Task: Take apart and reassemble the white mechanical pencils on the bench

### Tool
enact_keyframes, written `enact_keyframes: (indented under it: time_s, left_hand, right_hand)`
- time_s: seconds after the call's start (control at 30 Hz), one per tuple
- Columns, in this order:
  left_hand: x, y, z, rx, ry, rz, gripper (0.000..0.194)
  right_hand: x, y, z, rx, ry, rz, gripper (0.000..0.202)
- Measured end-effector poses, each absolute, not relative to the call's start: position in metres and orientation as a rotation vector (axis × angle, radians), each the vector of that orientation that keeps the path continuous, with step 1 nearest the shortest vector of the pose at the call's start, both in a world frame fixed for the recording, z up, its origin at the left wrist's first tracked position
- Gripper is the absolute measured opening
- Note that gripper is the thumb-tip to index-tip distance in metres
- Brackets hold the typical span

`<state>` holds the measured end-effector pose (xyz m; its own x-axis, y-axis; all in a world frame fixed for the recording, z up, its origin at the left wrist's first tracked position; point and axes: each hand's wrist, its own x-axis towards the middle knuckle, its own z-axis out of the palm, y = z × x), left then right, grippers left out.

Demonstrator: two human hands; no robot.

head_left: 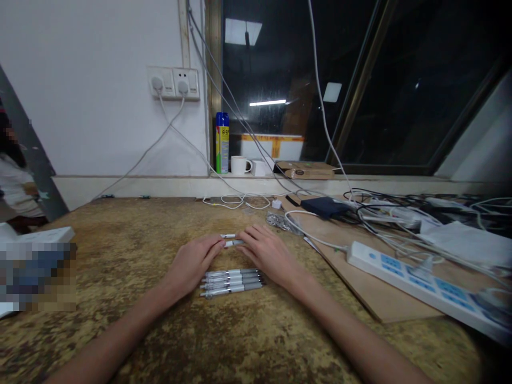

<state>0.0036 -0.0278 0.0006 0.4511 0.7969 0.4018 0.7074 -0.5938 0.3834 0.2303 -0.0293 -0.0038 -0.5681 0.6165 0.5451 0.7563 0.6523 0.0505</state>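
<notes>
My left hand [199,255] and my right hand [267,249] meet over the middle of the table. Between their closed fingertips lies a white and grey pen [232,243], gripped at its left end by one hand and at its right end by the other. Just behind it, a second pen [228,236] shows partly between the hands. Closer to me, several clear, white and grey pens [234,288] lie side by side in a row on the worn wooden table [192,341]. The right ends of the held pens are hidden by my right fingers.
On the right, a board [372,304] carries a white power strip [424,282], tangled cables and a dark box [326,207]. A crumpled clear plastic bag [282,221] lies beyond my right hand. A spray can [222,143] and a white mug [240,164] stand on the windowsill. A person [18,176] is at far left.
</notes>
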Motion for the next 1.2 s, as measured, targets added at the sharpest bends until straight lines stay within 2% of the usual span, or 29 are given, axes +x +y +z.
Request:
enact_keyframes:
  time_s: [0.17,0.37,1.03,1.2]
  left_hand:
    - [0.0041,-0.0266,-0.0048,2.604,1.276,0.850,0.031]
    - [0.0019,-0.0243,-0.0042,2.632,1.250,0.871,0.030]
    - [0.0032,-0.0271,-0.0060,2.717,1.247,0.928,0.033]
    - [0.0032,-0.0269,-0.0063,2.709,1.248,0.924,0.032]
  right_hand:
    - [0.2286,-0.0329,-0.0036,-1.029,-2.380,-0.260,0.024]
    - [0.2284,-0.0342,-0.0030,-1.029,-2.306,-0.179,0.018]
    - [0.2262,-0.0371,-0.0077,-1.013,-2.285,-0.149,0.015]
    - [0.2268,-0.0355,-0.0102,-1.016,-2.260,-0.083,0.020]
